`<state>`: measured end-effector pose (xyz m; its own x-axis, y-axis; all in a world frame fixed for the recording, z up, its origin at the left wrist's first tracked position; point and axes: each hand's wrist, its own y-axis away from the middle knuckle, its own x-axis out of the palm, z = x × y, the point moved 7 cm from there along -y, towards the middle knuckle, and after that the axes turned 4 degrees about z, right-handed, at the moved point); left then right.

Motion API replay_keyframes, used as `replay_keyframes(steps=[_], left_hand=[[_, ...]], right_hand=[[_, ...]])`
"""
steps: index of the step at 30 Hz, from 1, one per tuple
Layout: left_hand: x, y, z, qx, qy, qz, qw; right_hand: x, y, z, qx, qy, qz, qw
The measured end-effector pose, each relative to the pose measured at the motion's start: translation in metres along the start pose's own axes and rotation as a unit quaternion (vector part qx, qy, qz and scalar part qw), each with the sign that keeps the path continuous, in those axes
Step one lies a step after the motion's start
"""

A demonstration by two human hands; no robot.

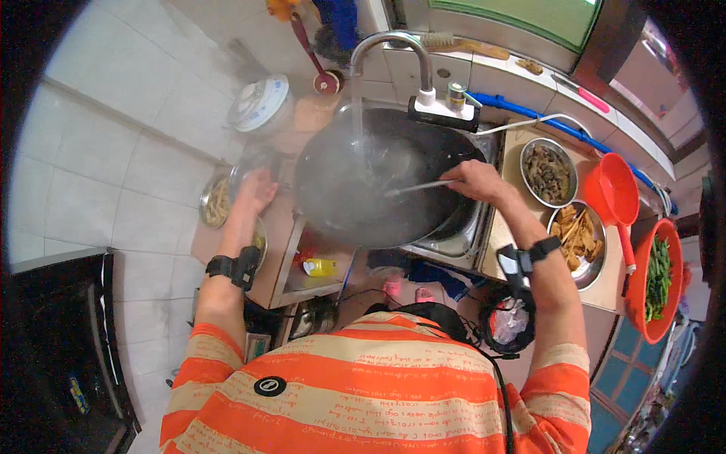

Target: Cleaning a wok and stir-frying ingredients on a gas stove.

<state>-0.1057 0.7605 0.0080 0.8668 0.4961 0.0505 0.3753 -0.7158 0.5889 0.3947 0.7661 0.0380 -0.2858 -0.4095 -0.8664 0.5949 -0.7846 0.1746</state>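
Observation:
A large black wok [340, 210] sits over the steel sink, tilted, with steam or haze above it. Water runs from the curved chrome faucet [391, 37] into the wok. My right hand [473, 180] grips a thin metal utensil [420, 187] at the wok's right side; its far end reaches into the wok, and its kind is unclear. Just left of the wok's rim is my left hand [258, 193], its fingers partly curled and blurred; whether it holds the wok's handle cannot be told. A blurred round metal lid or bowl [247, 167] lies beside that hand.
On the right counter stand steel bowls of dark food [547, 173] and browned pieces [577, 238], a red plastic ladle [615, 187] and a red basin [638, 289] with green vegetables. At left are a lidded white pot [261, 105] and a bowl of pale strips [215, 201].

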Motion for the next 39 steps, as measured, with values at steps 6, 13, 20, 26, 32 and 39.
replay_keyframes(steps=[6, 13, 20, 26, 32, 39], left_hand=[[-0.003, -0.008, 0.0, 0.037, -0.054, 0.034, 0.997], [-0.038, -0.057, -0.013, 0.064, -0.224, 0.025, 0.972], [0.012, -0.028, -0.013, 0.078, -0.291, 0.02, 0.953], [-0.012, -0.044, -0.017, 0.186, -0.304, 0.031, 0.934], [-0.024, -0.054, -0.023, 0.268, -0.323, 0.005, 0.908], [-0.01, -0.036, -0.026, 0.151, -0.399, -0.011, 0.905]], right_hand=[[-0.05, 0.031, -0.021, 0.14, 0.146, 0.074, 0.977], [-0.004, -0.009, -0.05, 0.167, 0.195, -0.018, 0.966], [-0.001, 0.007, -0.037, 0.212, 0.235, -0.001, 0.948], [-0.109, 0.005, -0.011, 0.251, 0.113, -0.317, 0.908], [-0.123, -0.029, 0.009, 0.22, 0.043, -0.274, 0.935], [-0.049, -0.022, -0.019, 0.153, 0.09, -0.034, 0.984]])
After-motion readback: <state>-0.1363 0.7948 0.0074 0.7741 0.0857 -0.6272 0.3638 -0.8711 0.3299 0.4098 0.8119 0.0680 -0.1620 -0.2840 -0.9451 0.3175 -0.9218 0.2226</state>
